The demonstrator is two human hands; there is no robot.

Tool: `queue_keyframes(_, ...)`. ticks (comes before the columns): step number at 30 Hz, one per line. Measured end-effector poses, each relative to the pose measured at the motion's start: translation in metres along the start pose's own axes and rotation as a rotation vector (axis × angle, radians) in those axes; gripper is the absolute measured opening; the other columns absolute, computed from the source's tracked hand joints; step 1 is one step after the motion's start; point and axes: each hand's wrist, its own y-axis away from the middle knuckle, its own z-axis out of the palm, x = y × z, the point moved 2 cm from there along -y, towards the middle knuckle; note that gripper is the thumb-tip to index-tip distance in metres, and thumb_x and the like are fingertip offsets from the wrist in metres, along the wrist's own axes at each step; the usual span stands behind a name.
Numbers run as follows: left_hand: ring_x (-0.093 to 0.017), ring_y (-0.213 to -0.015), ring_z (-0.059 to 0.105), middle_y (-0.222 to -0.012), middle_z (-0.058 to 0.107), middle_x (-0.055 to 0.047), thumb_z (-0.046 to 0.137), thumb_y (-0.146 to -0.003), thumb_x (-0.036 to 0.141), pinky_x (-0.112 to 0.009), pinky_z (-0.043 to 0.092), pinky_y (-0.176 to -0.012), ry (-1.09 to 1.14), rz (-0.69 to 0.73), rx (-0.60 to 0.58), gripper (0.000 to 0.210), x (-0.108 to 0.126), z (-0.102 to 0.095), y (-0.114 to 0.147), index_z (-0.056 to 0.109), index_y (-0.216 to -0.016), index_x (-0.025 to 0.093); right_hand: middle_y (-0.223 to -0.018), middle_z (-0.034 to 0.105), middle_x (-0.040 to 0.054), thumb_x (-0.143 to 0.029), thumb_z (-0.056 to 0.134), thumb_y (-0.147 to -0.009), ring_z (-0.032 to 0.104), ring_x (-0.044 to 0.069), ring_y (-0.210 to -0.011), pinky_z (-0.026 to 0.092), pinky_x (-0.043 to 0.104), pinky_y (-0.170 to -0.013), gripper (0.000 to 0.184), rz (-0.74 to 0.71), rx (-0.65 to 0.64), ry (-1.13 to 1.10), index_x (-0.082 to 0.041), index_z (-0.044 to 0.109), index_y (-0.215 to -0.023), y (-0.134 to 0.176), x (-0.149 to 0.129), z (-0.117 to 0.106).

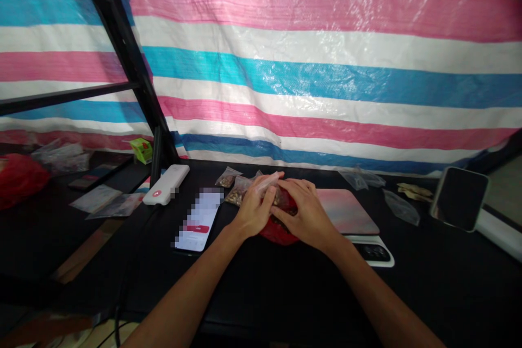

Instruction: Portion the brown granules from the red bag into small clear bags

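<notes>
At the middle of the black table (253, 288), one clear plastic bag (266, 180) is held up in front of the body, above one red plastic bag (280, 235) in which small brown pieces are seen. The clear bag's long axis is slanted from lower left to upper right, with its narrow end pointed up and to the right; its lower part is hidden by the fingers. It is grasped by the left hand (255, 211), the thumb pressed against its near side. The right hand (304, 209) is curled beside it with fingertips at its upper end, but whether they are closed on it cannot be told. Just left of the hands, two filled clear packets (235, 194) are seen lying, and how many more are hidden behind cannot be told. Farther left, one lit smartphone (199, 220) and one white power strip (167, 185) are placed, both slanted away to the upper right. To the right, one pinkish slab (346, 211) and one white phone with a dark camera bar (375, 251) are laid close together. Beyond them, clear bags (402, 207), one crumpled brownish piece (414, 192) and one dark-faced device (460, 198) are seen.
</notes>
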Motion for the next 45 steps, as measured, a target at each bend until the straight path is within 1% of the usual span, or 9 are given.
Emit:
queue_keyframes(8,-0.026,-0.146,0.049,-0.154,0.058,-0.01,0.034,-0.107,0.051,-0.044,0.034,-0.126,0.103,-0.059,-0.016,0.055,-0.005,0.002,0.0,0.055,-0.15,0.022,-0.128,0.073,0.0081,-0.028,0.063,-0.092,0.068,0.028,-0.111,0.05,0.044,-0.1,0.044,0.061,0.093,-0.053,-0.026,0.059,-0.135,-0.003,0.009,-0.017)
queue_keyframes(14,-0.025,-0.131,0.061,-0.141,0.065,-0.011,0.043,-0.106,0.042,-0.043,0.043,-0.118,0.007,-0.06,0.038,0.043,-0.013,0.002,0.002,0.058,-0.142,0.022,-0.116,0.073,0.0075,-0.033,0.062,-0.091,0.067,0.027,-0.102,0.052,0.043,-0.095,0.03,0.224,0.272,-0.092,-0.024,0.064,-0.12,0.009,0.052,-0.057)
queue_keyframes(17,-0.024,-0.124,0.063,-0.136,0.067,-0.011,0.044,-0.106,0.036,-0.042,0.047,-0.112,-0.05,-0.078,0.075,0.036,-0.016,0.001,0.001,0.061,-0.133,0.021,-0.112,0.073,0.0076,-0.027,0.06,-0.085,0.066,0.028,-0.102,0.051,0.046,-0.094,0.028,0.288,0.245,0.006,-0.024,0.068,-0.112,0.034,0.083,-0.08)
queue_keyframes(20,-0.023,-0.121,0.064,-0.131,0.068,-0.011,0.044,-0.106,0.032,-0.042,0.048,-0.11,-0.08,-0.095,0.091,0.031,-0.017,0.001,0.0,0.061,-0.129,0.021,-0.105,0.074,0.0079,-0.025,0.059,-0.08,0.065,0.032,-0.102,0.048,0.051,-0.096,0.025,0.324,0.091,0.173,-0.025,0.073,-0.101,0.059,0.106,-0.092)
queue_keyframes(24,-0.023,-0.119,0.064,-0.128,0.067,-0.01,0.048,-0.103,0.029,-0.042,0.048,-0.11,-0.104,-0.076,0.075,0.028,-0.019,0.002,0.0,0.061,-0.127,0.021,-0.121,0.073,0.0086,-0.038,0.06,-0.091,0.063,0.033,-0.116,0.044,0.054,-0.103,0.036,0.371,0.036,0.146,-0.028,0.072,-0.123,0.08,0.122,-0.093)
queue_keyframes(27,-0.023,-0.119,0.063,-0.128,0.066,-0.011,0.05,-0.102,0.027,-0.043,0.048,-0.11,-0.116,-0.068,0.067,0.028,-0.022,0.003,0.0,0.06,-0.127,0.02,-0.123,0.071,0.0099,-0.049,0.051,-0.099,0.063,0.03,-0.117,0.045,0.049,-0.104,0.045,0.448,0.285,0.005,-0.025,0.065,-0.134,0.089,0.133,-0.093)
queue_keyframes(31,-0.023,-0.118,0.064,-0.126,0.067,-0.01,0.051,-0.099,0.022,-0.044,0.049,-0.109,-0.141,-0.053,0.081,0.028,-0.027,0.003,0.0,0.06,-0.126,0.021,-0.107,0.072,0.009,-0.052,0.041,-0.103,0.064,0.029,-0.108,0.046,0.047,-0.101,0.045,0.533,0.499,-0.013,-0.022,0.071,-0.118,0.098,0.147,-0.093)
queue_keyframes(38,-0.025,-0.122,0.063,-0.127,0.067,-0.009,0.057,-0.084,0.007,-0.048,0.048,-0.113,-0.239,-0.025,0.037,0.047,-0.038,0.005,0.001,0.057,-0.129,0.021,-0.099,0.07,0.0076,-0.048,0.039,-0.104,0.063,0.028,-0.1,0.045,0.045,-0.096,0.043,0.494,0.495,0.015,-0.023,0.074,-0.106,0.098,0.142,-0.088)
queue_keyframes(45,-0.025,-0.12,0.064,-0.126,0.066,-0.01,0.056,-0.083,0.005,-0.049,0.048,-0.113,-0.246,-0.03,0.034,0.048,-0.036,0.004,0.0,0.056,-0.129,0.02,-0.101,0.067,0.0069,-0.056,0.046,-0.101,0.061,0.028,-0.101,0.044,0.047,-0.098,0.046,0.511,0.524,-0.082,-0.023,0.062,-0.128,0.097,0.137,-0.086)
